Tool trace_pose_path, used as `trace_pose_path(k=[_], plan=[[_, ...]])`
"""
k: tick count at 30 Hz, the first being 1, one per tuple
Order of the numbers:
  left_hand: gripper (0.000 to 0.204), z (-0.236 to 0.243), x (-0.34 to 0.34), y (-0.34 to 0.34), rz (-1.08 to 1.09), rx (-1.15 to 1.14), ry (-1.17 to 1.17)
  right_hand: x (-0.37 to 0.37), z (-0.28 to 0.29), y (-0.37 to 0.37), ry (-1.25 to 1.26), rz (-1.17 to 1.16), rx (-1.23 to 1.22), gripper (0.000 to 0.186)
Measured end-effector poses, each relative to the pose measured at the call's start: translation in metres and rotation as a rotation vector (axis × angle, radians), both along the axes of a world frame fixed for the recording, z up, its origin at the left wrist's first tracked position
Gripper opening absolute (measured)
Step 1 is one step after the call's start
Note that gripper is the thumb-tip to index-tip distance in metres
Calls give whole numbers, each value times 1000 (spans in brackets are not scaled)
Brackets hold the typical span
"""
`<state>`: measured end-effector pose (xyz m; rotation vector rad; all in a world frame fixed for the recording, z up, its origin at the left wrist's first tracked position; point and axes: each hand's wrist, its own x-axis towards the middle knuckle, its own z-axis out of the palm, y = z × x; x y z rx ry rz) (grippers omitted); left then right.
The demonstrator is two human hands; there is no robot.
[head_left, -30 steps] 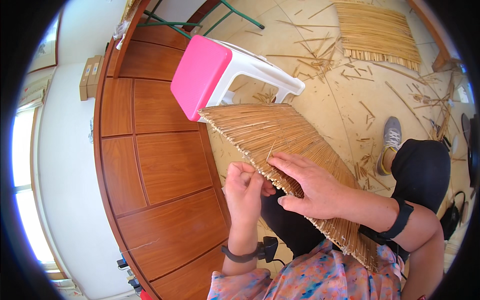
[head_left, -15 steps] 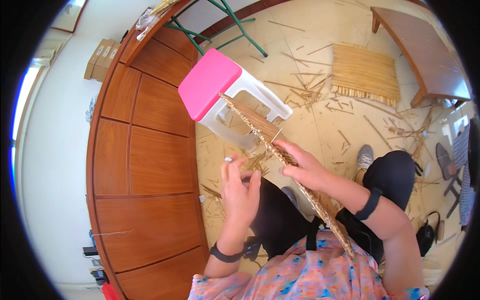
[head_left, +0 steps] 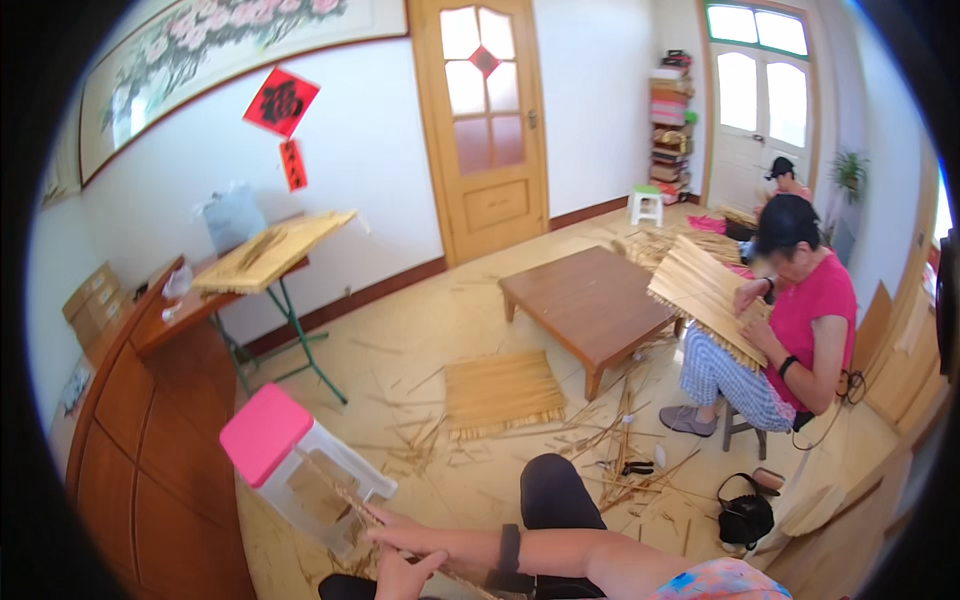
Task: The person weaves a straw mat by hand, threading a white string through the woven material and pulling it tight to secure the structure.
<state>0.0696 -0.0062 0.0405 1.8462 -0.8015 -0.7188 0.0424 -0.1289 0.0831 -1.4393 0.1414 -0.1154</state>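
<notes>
From my remote seat, at half past six, the right hand (head_left: 408,538) has its fingers closed on the reed mat (head_left: 355,505), seen nearly edge-on; the state of the left hand (head_left: 400,578) I cannot tell. Contents hidden: light blue bag (head_left: 232,218), ten o'clock; cartons (head_left: 95,302), nine; black bag (head_left: 746,522), four. The pink-topped stool (head_left: 268,433), half past seven, stands behind the mat

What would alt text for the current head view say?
The wearer's right hand grips a tan mat seen edge-on, the left hand close by, near a pink-topped stool. At right, a seated co-worker holds another mat.
</notes>
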Motion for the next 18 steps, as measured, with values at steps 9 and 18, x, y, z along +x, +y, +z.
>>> trace_pose_path(k=[9,18], plan=[[31,43,-20,27,0,-6,151,17,-37,34,-261,-85,-228,86],[28,48,-10,35,-58,-165,21,42,-45,31,-37,79,-256,81]])
